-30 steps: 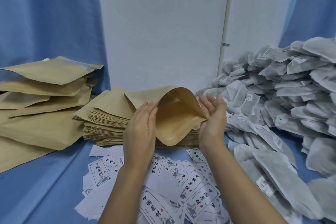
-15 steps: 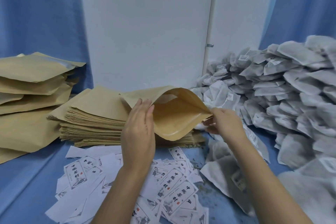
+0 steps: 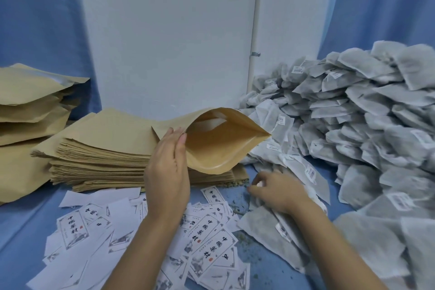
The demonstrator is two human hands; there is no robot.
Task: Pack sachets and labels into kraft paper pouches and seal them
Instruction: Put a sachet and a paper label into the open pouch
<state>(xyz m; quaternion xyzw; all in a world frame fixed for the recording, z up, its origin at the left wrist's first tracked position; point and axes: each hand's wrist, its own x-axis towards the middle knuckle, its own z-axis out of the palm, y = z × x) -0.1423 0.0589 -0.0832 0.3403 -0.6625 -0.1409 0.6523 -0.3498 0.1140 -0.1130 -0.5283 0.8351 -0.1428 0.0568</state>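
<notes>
An open kraft pouch (image 3: 211, 148) stands above the stack of flat pouches (image 3: 101, 148), its mouth facing me and to the right. My left hand (image 3: 167, 172) holds the pouch by the left edge of its mouth, fingers laid along the outside. My right hand (image 3: 277, 190) is down on the blue cloth below the pouch, its fingers curled on the edge of a grey sachet (image 3: 266, 221). Printed labels (image 3: 211, 247) lie scattered in front of me, under my forearms.
A big heap of grey sachets (image 3: 364, 113) fills the right side. Bulging kraft pouches (image 3: 28, 101) are piled at the far left. A white panel (image 3: 164, 30) and blue curtains close off the back. Crumbs of dried herb dot the blue cloth (image 3: 259, 263).
My right hand let go of the pouch's right edge and dropped down to the sachets on the cloth. My left hand still holds the pouch open. The camera turned slightly right.
</notes>
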